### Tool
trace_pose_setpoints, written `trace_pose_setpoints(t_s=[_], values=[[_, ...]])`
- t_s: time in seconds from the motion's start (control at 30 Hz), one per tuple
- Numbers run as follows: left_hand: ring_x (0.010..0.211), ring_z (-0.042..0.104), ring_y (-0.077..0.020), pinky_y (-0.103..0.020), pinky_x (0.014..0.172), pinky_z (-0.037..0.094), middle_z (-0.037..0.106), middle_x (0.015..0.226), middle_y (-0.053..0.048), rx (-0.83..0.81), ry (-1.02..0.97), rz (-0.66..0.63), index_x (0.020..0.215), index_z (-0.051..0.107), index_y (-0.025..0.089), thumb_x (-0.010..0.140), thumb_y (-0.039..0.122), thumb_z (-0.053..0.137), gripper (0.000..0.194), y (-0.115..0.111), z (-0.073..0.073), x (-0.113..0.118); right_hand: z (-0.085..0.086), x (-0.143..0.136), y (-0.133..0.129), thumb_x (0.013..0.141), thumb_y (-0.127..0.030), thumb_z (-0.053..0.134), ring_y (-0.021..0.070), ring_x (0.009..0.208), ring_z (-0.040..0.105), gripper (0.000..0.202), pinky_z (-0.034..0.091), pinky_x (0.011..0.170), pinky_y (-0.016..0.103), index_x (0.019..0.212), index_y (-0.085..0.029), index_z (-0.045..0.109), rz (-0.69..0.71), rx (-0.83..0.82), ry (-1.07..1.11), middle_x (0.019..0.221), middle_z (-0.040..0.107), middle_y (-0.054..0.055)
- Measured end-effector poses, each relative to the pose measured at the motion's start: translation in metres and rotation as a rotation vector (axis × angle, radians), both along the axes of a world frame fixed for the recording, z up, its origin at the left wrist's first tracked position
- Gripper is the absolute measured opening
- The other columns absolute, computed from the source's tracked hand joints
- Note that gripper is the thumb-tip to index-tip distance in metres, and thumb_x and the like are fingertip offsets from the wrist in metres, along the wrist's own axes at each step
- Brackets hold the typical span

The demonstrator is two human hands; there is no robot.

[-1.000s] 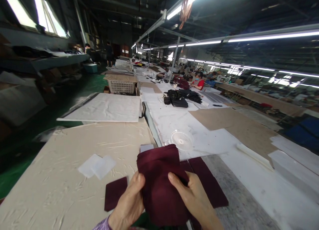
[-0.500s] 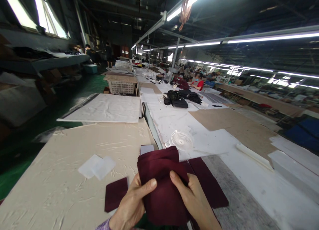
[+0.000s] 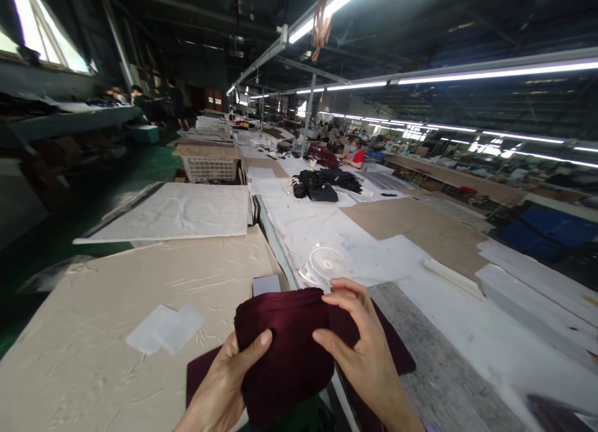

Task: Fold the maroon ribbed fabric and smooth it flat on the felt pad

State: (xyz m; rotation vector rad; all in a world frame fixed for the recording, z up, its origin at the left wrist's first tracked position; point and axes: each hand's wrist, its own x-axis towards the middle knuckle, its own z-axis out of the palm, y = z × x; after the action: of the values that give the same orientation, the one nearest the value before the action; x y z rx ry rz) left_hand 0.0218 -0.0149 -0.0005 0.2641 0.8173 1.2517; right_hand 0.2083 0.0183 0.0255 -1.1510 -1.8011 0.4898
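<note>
A folded stack of maroon fabric (image 3: 289,351) is held up in front of me, its layered edge at the top. My left hand (image 3: 222,379) grips its left side, thumb on the front face and fingers hidden behind. At the upper right edge is my right hand (image 3: 367,338), fingers spread and curved, with the index fingertip and thumb at the cloth. A flat maroon piece (image 3: 197,373) lies partly behind my left wrist. Beyond my right hand, more maroon fabric (image 3: 395,341) rests on the table.
A small white fan (image 3: 328,262) stands just past the cloth. Two white squares (image 3: 166,329) lie on the beige covering (image 3: 84,357) at left; a pale card (image 3: 266,285) is near the table's seam. Black garments (image 3: 317,186) and a plastic crate (image 3: 210,168) sit farther off.
My right hand has loosened from the front of the fabric and risen to its upper right edge, fingers spreading. The stack has shifted slightly left in view, still in my left hand.
</note>
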Motion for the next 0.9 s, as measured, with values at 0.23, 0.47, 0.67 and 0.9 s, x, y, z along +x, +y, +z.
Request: trace_pose_setpoints(t_s=[0.23,0.47,0.67,0.9], values=[[0.098,0.068,-0.0280,-0.035,0.089,0.054,0.075,0.098,-0.010,0.028,0.008,-0.068,0.127,0.057,0.019,0.069,0.016,0.075,0.061,-0.004,0.000,-0.001,0.010,0.002,0.001,0.078,-0.035,0.071,0.0232,0.120,0.048,0.028,0.040,0.101,0.038,0.103,-0.027,0.061,0.176,-0.183,0.130,0.124,0.051,0.005],[0.099,0.068,-0.0291,-0.035,0.086,0.055,0.076,0.097,-0.011,0.064,0.093,-0.070,0.125,0.059,0.017,0.069,0.019,0.076,0.058,-0.002,-0.001,-0.007,0.005,0.003,0.001,0.076,-0.036,0.072,0.0224,0.113,0.055,0.031,0.045,0.095,0.035,0.103,-0.024,0.061,0.302,-0.406,0.297,0.126,0.052,0.006],[0.097,0.068,-0.0297,-0.038,0.090,0.053,0.076,0.096,-0.011,0.053,0.053,-0.052,0.106,0.070,0.014,0.069,0.020,0.077,0.038,0.001,0.000,-0.005,0.006,-0.011,-0.007,0.085,-0.033,0.063,0.0220,0.111,0.056,0.029,0.046,0.096,0.036,0.112,-0.024,0.065,0.359,-0.427,0.238,0.118,0.061,0.007],[0.105,0.065,-0.0282,-0.039,0.098,0.048,0.073,0.106,-0.013,0.019,-0.094,-0.024,0.118,0.064,0.015,0.077,0.033,0.069,0.044,0.002,0.005,-0.004,0.000,-0.016,-0.007,0.090,-0.035,0.053,0.0236,0.108,0.059,0.032,0.048,0.094,0.036,0.118,-0.022,0.064,0.284,-0.434,0.167,0.118,0.064,0.009]])
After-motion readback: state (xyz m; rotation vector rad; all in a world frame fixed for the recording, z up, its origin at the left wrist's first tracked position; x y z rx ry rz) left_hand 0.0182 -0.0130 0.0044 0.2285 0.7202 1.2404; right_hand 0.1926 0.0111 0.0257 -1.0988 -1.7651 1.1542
